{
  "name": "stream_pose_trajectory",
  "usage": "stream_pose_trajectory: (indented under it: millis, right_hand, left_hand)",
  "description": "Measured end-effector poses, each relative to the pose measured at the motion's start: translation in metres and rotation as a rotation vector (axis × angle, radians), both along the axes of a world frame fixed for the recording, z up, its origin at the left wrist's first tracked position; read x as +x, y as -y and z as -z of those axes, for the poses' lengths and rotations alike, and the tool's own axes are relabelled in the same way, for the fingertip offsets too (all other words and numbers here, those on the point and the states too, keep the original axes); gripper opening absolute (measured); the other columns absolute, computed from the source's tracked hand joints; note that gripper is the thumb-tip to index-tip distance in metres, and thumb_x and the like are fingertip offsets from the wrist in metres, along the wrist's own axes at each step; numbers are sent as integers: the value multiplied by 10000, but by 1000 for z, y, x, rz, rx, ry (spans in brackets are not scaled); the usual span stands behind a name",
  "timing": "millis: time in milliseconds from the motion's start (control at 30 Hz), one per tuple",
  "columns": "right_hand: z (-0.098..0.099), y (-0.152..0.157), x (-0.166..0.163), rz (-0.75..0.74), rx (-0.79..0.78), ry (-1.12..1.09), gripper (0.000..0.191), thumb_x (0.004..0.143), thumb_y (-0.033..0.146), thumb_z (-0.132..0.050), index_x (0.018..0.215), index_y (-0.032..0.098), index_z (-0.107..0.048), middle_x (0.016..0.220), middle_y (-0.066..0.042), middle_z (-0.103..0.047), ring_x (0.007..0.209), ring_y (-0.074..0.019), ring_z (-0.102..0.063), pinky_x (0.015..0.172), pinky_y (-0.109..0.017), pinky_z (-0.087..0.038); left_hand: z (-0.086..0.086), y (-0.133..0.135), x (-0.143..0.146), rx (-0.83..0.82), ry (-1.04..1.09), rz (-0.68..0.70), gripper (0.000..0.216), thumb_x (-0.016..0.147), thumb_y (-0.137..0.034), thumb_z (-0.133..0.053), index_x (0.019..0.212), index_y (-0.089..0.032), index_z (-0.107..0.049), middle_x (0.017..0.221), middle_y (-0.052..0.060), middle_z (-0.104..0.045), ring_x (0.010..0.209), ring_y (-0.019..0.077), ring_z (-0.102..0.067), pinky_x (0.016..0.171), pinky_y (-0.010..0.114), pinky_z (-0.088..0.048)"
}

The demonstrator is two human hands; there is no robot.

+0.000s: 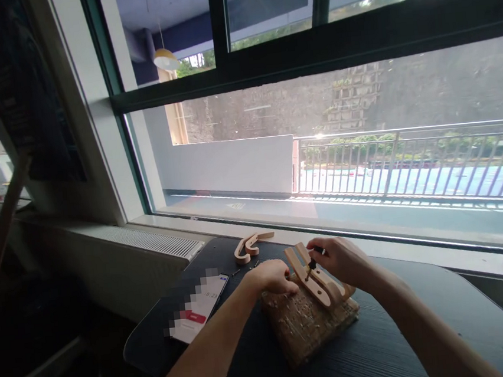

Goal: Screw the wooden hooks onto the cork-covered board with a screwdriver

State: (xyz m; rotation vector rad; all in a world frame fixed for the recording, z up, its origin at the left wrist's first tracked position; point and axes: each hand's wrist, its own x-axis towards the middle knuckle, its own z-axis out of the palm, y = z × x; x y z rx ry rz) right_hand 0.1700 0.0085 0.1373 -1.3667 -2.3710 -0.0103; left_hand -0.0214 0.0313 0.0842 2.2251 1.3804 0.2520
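Observation:
A scuffed brown block (309, 322) lies on the dark table, and curved pale wooden hooks (317, 293) with drilled holes rest on top of it. My right hand (345, 262) is closed around the dark handle of a screwdriver (314, 262), its tip pointing down at a hole in the nearer hook. On the left of the block, my left hand (274, 277) has its fingers curled at the hook's edge, thumb low over the block. Its fingertips are partly hidden.
More curved wooden hooks (252, 246) lie towards the table's back, with small dark screws (236, 273) near them. A phone (201, 309) with a lit screen lies at the left. Behind the table (424, 314) runs a windowsill (372, 245) under a large window.

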Motion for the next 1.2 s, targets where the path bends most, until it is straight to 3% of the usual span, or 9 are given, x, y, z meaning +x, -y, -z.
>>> stream_pose_trajectory:
  millis: [133, 233, 333, 433, 600, 667, 867, 1033, 1200]
  right_hand:
    - [-6, -16, 5, -106, -76, -5, 268, 859, 336, -441, 844, 229, -686, 651, 0, -661, 548, -128, -516, 518, -239, -304]
    - [-8, -29, 6, -127, -128, -42, 274, 871, 332, -425, 841, 222, -673, 664, -7, -659, 573, -131, -525, 517, -236, -300]
    - [-6, -40, 5, -119, -151, -65, 265, 875, 327, -425, 815, 218, -658, 656, -12, -648, 569, -134, -519, 523, -243, -293]
    - [-2, -47, 3, -111, -116, -32, 256, 878, 321, -426, 774, 220, -637, 646, -5, -635, 550, -133, -497, 521, -253, -278]
    - [4, -55, -3, -47, -81, 19, 273, 885, 341, -420, 764, 229, -638, 655, -8, -641, 560, -150, -514, 521, -271, -280]
    - [5, -56, -2, -58, -90, -8, 266, 883, 349, -429, 796, 235, -653, 685, -10, -654, 603, -162, -543, 536, -275, -311]
    - [10, -58, 15, -276, -241, -278, 284, 866, 321, -494, 1094, 236, -640, 980, -32, -679, 727, -141, -598, 650, -252, -438]
    - [11, -63, 17, -302, -232, -298, 253, 862, 332, -509, 1012, 215, -675, 918, -44, -678, 757, -161, -598, 651, -263, -445]
    - [15, -68, 10, -223, -200, -264, 177, 827, 338, -547, 846, 207, -664, 748, -5, -651, 664, -141, -557, 598, -258, -420]
  left_hand:
    - [-24, -8, 5, 119, 109, -27, 197, 692, -303, -581, 744, -160, -707, 669, 15, -626, 640, 156, -542, 581, 241, -354]
    - [-30, -22, 18, 157, 198, -29, 216, 701, -284, -560, 790, -146, -700, 637, -1, -584, 614, 133, -507, 554, 229, -331]
    - [-17, -31, 29, 134, 270, -1, 130, 675, -182, -547, 696, -130, -664, 567, -32, -493, 563, 99, -434, 524, 211, -308]
    - [4, -29, 32, 92, 382, 19, 100, 708, -206, -569, 672, -127, -617, 564, -51, -417, 546, 77, -359, 504, 196, -296]
    - [26, -22, 38, 121, 802, -129, 149, 754, -278, -624, 769, -129, -627, 615, -44, -438, 566, 73, -360, 526, 197, -311]
    - [29, -21, 41, 127, 839, -143, 147, 771, -271, -618, 772, -127, -646, 608, -42, -434, 565, 72, -348, 525, 200, -302]
    - [26, -19, 41, 118, 858, -115, 176, 806, -285, -594, 813, -130, -675, 590, -42, -418, 564, 72, -334, 521, 204, -283]
    - [25, -16, 41, 109, 842, -121, 178, 817, -272, -564, 791, -125, -660, 587, -44, -420, 555, 69, -331, 506, 202, -273]
    - [27, -16, 42, 162, 795, -138, 189, 811, -239, -541, 660, -127, -557, 592, -46, -413, 568, 68, -340, 518, 202, -279]
